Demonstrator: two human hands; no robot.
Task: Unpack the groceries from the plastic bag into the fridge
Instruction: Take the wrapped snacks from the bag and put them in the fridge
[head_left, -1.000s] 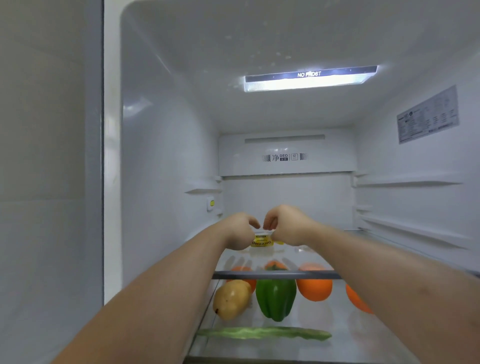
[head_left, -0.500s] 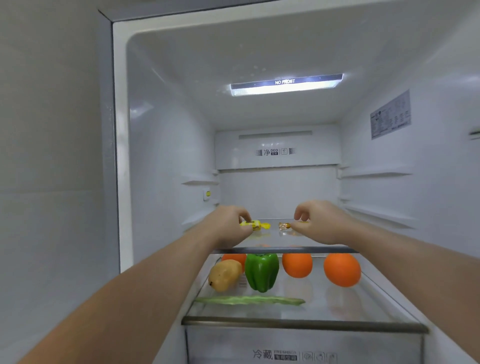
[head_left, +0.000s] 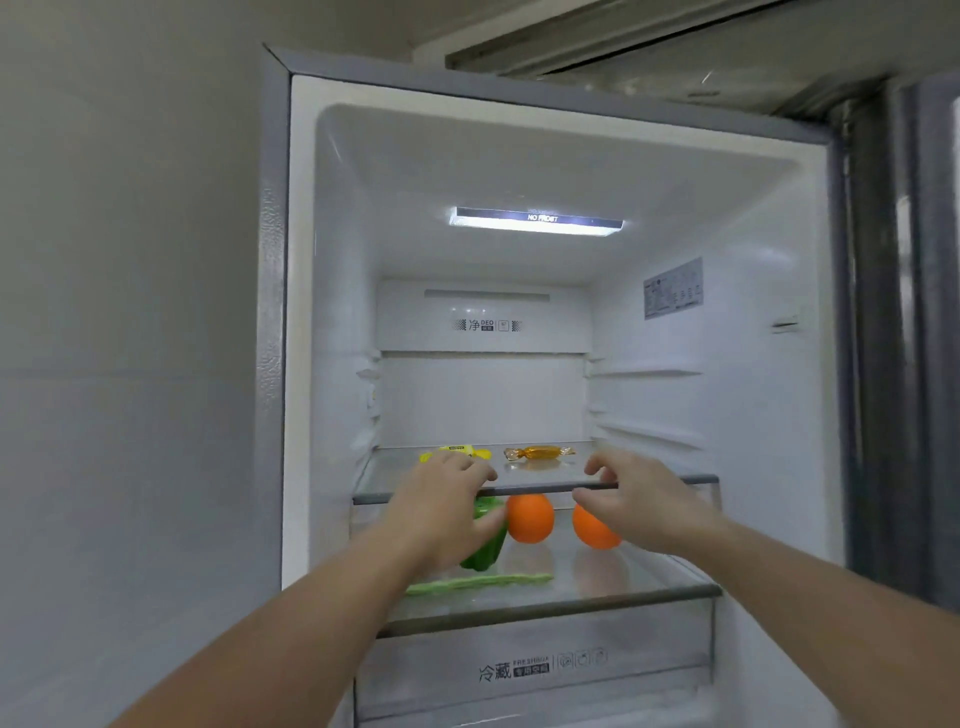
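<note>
The fridge stands open before me. On its upper glass shelf (head_left: 535, 488) lie a yellow wrapped candy (head_left: 456, 451) at the left and an amber wrapped candy (head_left: 540, 452) to its right. My left hand (head_left: 447, 512) hangs in front of the shelf's front edge, fingers relaxed and holding nothing. My right hand (head_left: 641, 504) is beside it to the right, also loose and empty. Both hands are just short of the candies. The plastic bag is out of view.
On the lower glass shelf (head_left: 550, 605) sit a green pepper (head_left: 488, 545) partly behind my left hand, two oranges (head_left: 530, 518) (head_left: 595, 530) and a long green vegetable (head_left: 478, 582). A drawer front (head_left: 540, 670) lies below. A grey wall is at the left.
Both hands have let go of the candies and drawn back out of the fridge. The two candies now lie on the upper shelf. My view has pulled back, showing the whole fridge frame.
</note>
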